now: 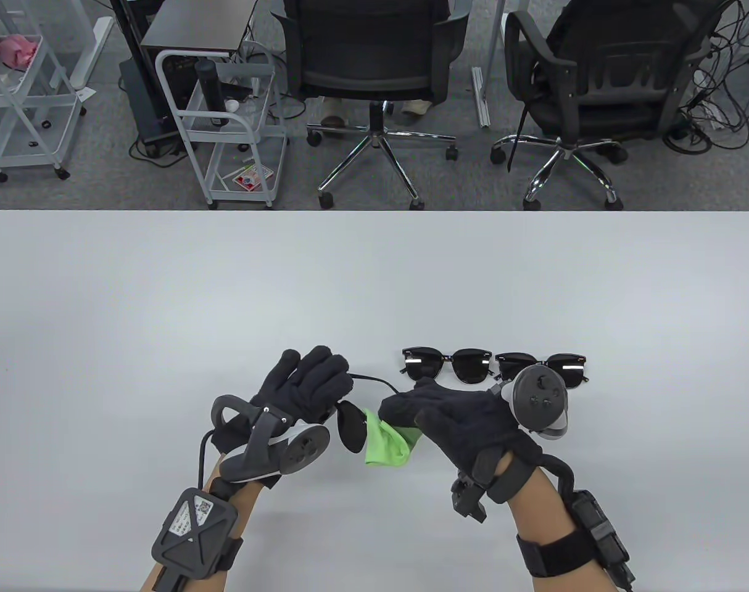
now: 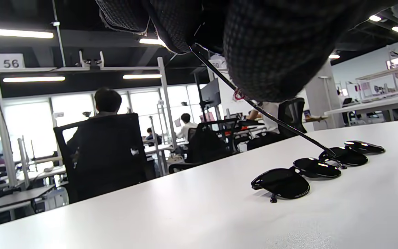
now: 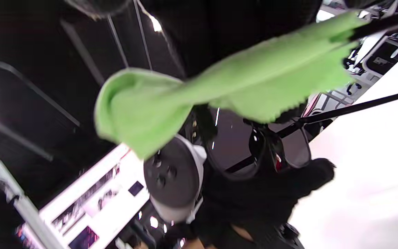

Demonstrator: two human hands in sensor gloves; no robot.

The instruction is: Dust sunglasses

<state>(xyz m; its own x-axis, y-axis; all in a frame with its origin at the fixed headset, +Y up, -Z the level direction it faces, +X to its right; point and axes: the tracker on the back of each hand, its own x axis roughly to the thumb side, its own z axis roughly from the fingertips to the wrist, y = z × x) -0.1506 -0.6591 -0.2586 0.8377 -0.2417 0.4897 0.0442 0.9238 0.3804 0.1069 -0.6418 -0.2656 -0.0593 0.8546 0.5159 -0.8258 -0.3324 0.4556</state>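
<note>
My left hand (image 1: 313,385) grips a black pair of sunglasses (image 1: 350,427) above the table, lenses turned towards my right hand and one temple arm (image 1: 374,378) sticking out to the right. My right hand (image 1: 439,410) pinches a green cloth (image 1: 385,441) against the held pair. In the right wrist view the green cloth (image 3: 226,86) hangs over the held pair's dark lenses (image 3: 233,148). In the left wrist view the temple arm (image 2: 261,109) slants down from my gloved fingers (image 2: 271,45).
Two more black sunglasses lie side by side on the white table (image 1: 165,308), one pair (image 1: 448,364) just beyond my right hand, the other pair (image 1: 566,369) partly behind its tracker. Office chairs (image 1: 374,68) and a wire cart (image 1: 226,123) stand beyond the far edge.
</note>
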